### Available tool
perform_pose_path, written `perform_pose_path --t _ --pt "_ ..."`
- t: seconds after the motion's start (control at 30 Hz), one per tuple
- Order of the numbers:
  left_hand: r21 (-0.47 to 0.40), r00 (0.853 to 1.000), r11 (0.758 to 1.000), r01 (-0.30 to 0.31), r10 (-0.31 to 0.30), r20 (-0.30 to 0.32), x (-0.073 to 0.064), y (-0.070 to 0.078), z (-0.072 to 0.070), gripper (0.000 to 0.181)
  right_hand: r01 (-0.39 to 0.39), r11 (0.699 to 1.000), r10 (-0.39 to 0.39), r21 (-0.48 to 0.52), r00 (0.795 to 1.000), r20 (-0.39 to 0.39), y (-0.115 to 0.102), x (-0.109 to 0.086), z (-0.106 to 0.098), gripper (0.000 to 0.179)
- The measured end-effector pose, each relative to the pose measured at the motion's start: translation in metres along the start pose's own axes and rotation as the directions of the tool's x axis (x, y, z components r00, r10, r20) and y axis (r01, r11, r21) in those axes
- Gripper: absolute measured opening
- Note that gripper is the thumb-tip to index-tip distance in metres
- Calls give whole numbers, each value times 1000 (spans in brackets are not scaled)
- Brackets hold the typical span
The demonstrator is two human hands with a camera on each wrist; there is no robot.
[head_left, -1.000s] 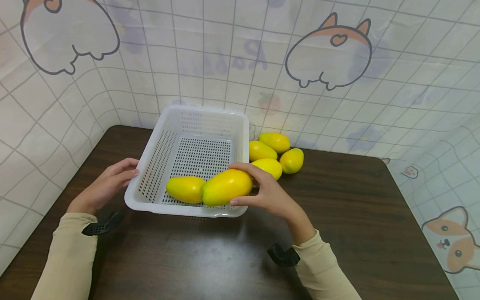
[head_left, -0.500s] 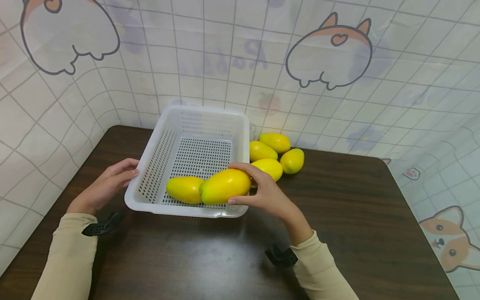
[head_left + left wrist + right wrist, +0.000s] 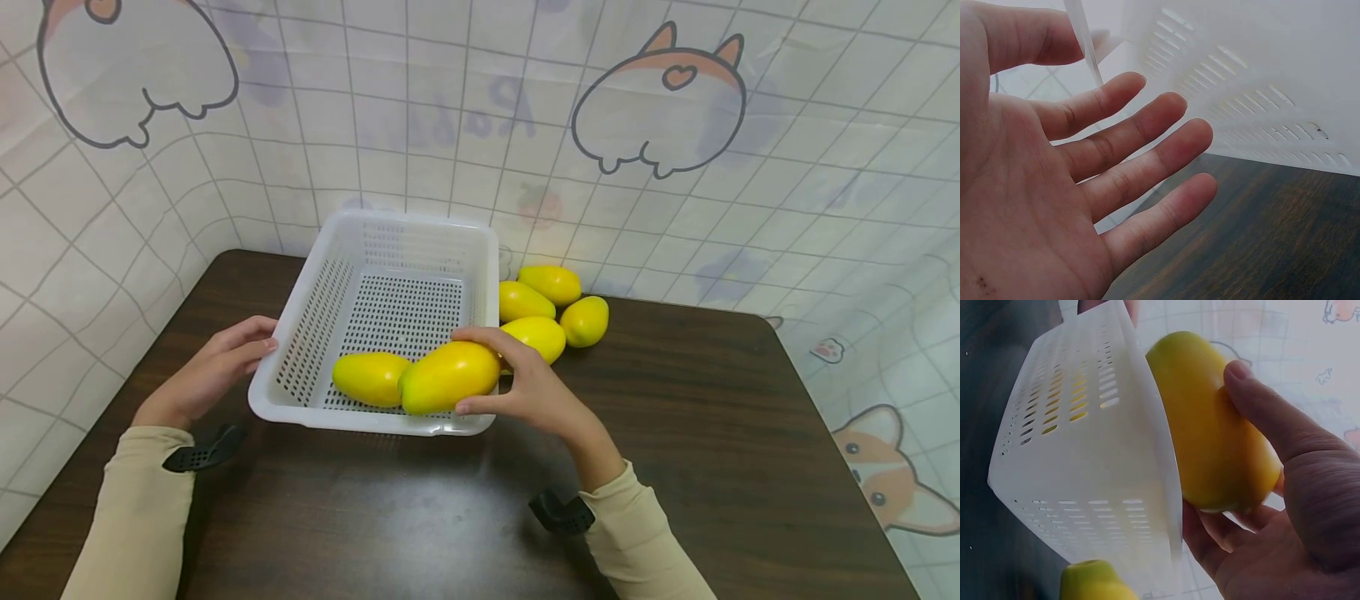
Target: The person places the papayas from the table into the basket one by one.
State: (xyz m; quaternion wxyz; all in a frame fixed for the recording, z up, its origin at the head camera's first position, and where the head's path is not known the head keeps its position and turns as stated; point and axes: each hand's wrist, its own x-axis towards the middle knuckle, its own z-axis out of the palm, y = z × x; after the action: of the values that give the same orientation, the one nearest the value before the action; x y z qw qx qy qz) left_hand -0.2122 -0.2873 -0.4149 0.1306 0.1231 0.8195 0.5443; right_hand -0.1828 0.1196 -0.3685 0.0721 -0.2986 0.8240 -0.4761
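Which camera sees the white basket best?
The head view: it looks right into the basket, where a yellow fruit lies. The left wrist view catches only some slotted wall; the right wrist view shows the outside walls, sideways.

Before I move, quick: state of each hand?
Left hand: open, touching the basket.
Right hand: closed, holding a fruit over the basket.

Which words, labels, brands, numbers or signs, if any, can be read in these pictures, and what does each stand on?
"Rab…": faint purple lettering on the white gridded wall covering, apparently mirrored; the remaining letters are too faint to read for certain.
No readable text shows on the white basket, the held yellow fruit, the other yellow fruits or the table.
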Motion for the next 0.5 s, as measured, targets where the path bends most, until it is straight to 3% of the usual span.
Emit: perform_pose_path --t 0.5 --pt "-2 1000 1000 21 -21 5 0 3 -1 38 14 999 -15 47 1000 23 -1 1 -3 66"
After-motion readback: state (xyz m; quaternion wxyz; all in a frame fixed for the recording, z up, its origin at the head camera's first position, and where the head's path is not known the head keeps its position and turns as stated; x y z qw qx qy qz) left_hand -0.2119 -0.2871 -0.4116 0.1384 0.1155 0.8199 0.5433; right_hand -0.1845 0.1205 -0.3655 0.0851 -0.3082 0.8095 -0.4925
